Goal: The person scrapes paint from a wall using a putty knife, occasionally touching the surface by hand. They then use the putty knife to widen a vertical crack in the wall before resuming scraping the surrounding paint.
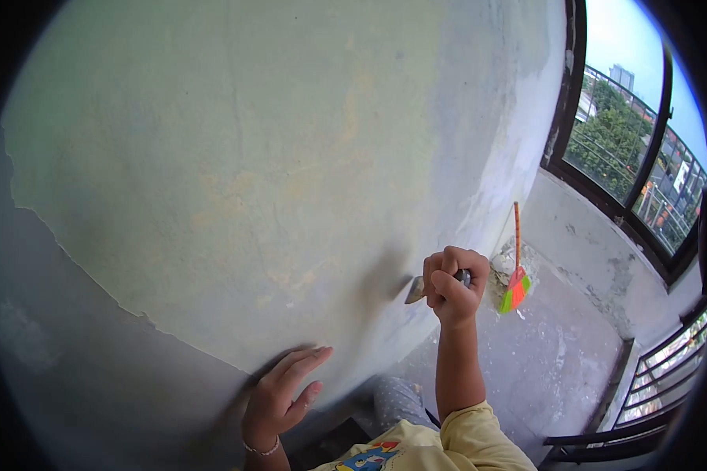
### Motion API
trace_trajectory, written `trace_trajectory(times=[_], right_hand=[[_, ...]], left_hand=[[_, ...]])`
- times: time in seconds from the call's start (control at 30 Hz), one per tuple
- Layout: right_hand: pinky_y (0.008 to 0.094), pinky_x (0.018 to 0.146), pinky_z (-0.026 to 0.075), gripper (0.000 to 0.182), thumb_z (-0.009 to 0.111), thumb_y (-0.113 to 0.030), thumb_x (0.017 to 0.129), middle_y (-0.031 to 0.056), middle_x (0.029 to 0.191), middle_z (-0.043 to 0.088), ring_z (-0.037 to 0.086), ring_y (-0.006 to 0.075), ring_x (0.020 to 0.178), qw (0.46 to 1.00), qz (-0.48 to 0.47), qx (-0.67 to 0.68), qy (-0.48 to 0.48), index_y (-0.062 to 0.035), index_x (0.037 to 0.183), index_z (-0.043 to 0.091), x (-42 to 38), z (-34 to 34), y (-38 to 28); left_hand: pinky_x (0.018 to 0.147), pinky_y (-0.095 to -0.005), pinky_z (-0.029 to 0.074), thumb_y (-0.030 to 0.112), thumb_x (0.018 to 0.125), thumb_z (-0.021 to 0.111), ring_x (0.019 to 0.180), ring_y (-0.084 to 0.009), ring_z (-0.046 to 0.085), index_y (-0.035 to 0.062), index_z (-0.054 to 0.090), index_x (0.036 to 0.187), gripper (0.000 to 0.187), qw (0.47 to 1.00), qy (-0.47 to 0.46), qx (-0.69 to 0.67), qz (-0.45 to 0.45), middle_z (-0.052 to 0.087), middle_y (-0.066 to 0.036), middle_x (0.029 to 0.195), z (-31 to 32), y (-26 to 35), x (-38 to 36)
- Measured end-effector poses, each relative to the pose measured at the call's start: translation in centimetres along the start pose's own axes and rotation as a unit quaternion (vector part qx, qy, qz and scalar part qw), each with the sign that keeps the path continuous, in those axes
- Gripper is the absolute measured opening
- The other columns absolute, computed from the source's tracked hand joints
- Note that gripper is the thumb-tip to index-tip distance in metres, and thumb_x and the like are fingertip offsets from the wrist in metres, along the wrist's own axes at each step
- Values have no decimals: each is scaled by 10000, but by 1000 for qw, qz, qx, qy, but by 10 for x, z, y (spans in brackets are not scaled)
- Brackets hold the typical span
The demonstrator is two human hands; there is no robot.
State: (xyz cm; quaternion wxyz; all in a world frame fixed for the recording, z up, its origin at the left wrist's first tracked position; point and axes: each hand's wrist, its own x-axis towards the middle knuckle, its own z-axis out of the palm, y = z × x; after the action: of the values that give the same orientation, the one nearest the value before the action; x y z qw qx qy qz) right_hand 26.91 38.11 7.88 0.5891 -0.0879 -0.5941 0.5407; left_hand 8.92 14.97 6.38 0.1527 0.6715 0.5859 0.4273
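My right hand [454, 284] is closed in a fist around the dark handle of a scraper [415, 290]. Its flat metal blade points left, with the edge right at the wall [275, 196]. Lower left, my left hand [287, 388] rests against the wall with fingers stretched out and nothing in it. Pale green, patchy paint covers most of the wall, with yellowish and whitish worn spots. A ragged edge [118, 302] divides the green layer from a grey area [71, 369] below.
An orange-handled broom [515, 290] with pink and green bristles leans in the corner at right. Behind it is a window [620, 118] in a dark frame. Dark metal railings [660, 377] stand lower right, beside the white-speckled floor [542, 369].
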Motion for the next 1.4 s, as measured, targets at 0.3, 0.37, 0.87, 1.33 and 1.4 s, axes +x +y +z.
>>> trace_trajectory(times=[0.3, 0.37, 0.87, 1.33, 1.4], right_hand=[[276, 344, 244, 388, 548, -80, 886, 20, 410, 425, 369, 137, 305, 941, -320, 110, 27, -125, 561, 341, -61, 6, -2], [274, 345, 246, 395, 540, -70, 901, 15, 408, 420, 364, 133, 304, 945, -299, 125, 46, -125, 565, 340, -64, 6, 23], [279, 370, 347, 394, 479, 65, 867, 8, 434, 426, 411, 140, 347, 948, -294, 40, 114, -101, 590, 254, -86, 4, 22], [254, 338, 279, 396, 507, -19, 941, -12, 420, 411, 373, 110, 318, 912, -388, 90, 102, -110, 617, 297, -85, 20, 4], [270, 359, 330, 430, 517, 23, 924, 8, 423, 421, 409, 132, 344, 941, -310, 28, 130, -105, 607, 255, -74, 25, 40]], left_hand=[[788, -379, 517, 87, 776, 560, 870, -235, 608, 86, 746, 920, 235, 882, 294, 345, 130, 655, -37, 832, 16, -63, -93], [777, -383, 498, 126, 790, 541, 852, -216, 599, 103, 747, 909, 238, 866, 311, 368, 131, 641, -19, 811, 18, -82, -99], [730, -379, 342, 180, 831, 476, 722, -187, 514, 135, 726, 872, 257, 775, 288, 533, 177, 622, 29, 693, 36, -96, -88], [745, -377, 338, 163, 812, 474, 714, -176, 502, 139, 739, 910, 284, 778, 285, 532, 174, 612, 38, 686, 35, -97, -87], [749, -377, 337, 171, 817, 478, 714, -173, 501, 140, 740, 906, 278, 779, 280, 534, 174, 608, 41, 686, 34, -95, -89]])
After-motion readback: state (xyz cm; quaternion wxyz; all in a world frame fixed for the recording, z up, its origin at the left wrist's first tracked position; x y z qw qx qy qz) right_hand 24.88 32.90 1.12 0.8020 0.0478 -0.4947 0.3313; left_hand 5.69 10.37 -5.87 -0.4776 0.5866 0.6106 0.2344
